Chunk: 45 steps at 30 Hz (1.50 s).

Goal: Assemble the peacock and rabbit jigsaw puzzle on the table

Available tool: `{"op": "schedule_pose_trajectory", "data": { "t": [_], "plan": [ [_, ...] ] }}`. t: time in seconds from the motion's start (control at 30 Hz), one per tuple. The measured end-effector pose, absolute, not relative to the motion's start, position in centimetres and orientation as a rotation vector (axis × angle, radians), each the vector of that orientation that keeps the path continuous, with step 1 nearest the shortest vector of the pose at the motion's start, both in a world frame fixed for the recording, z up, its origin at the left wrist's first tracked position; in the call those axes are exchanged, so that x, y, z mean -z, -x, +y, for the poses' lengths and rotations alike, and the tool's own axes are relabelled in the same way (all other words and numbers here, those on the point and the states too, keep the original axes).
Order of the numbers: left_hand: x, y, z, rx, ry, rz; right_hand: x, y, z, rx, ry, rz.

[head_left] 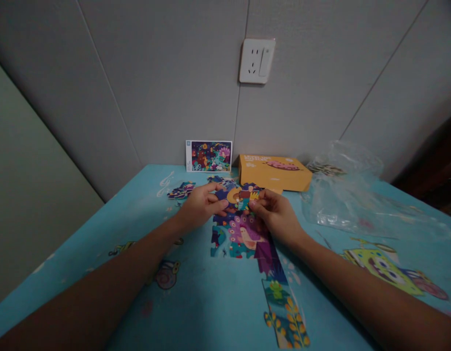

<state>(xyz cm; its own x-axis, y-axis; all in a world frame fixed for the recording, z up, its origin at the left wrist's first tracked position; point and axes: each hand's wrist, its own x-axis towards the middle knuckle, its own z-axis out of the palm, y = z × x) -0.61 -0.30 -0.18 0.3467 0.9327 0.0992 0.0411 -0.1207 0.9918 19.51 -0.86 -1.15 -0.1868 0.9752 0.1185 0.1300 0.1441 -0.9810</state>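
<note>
Above the pale-blue cartoon-print counter [218,307], left hand [199,207] and right hand [278,214] pinch a navy-orange cardboard puzzle portion [234,196] between thumbs and fingers, the pink-peacock section [243,236] beneath assembled, dark multicoloured pieces [181,190] leftward apparently not yet attached.

Before me, a blue cartoon-printed tabletop [210,302] bears joined puzzle pieces [247,236], a yellow box [274,180], an upright picture card [210,157] and clear plastic [342,204].
</note>
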Motion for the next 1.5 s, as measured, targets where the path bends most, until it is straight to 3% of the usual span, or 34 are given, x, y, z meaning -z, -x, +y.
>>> {"op": "schedule_pose_trajectory", "data": {
  "t": [0.33, 0.57, 0.7, 0.83, 0.93, 1.13, 1.5],
  "plan": [
    [0.1, 0.5, -0.6, -0.846, -1.636, 1.08, 0.9, -19.4, -1.1, -1.274, 1.196, -1.691],
    [0.1, 0.7, -0.5, -0.859, -1.747, 1.145, 1.1, -19.4, -1.3, -1.121, 1.161, -1.872],
    [-0.2, 1.5, 0.1, -1.054, -1.822, 1.36, 1.0, -19.6, -1.0, -0.98, 1.23, -1.821],
    [-0.3, 3.7, 1.8, -1.316, -1.674, 1.886, 1.1, -20.3, -0.3, -0.867, 1.289, -1.716],
    [-0.1, 5.2, 2.9, -1.156, -1.673, 2.228, 1.3, -20.5, 0.0, -0.842, 1.301, -1.725],
    [0.5, 6.0, 3.2, -0.719, -1.758, 2.429, 1.3, -20.3, -0.1, -0.821, 1.348, -1.745],
    [1.0, 5.9, 3.0, -0.61, -1.831, 2.551, 1.1, -20.4, 0.0, -0.823, 1.375, -1.748]
  ]
}}
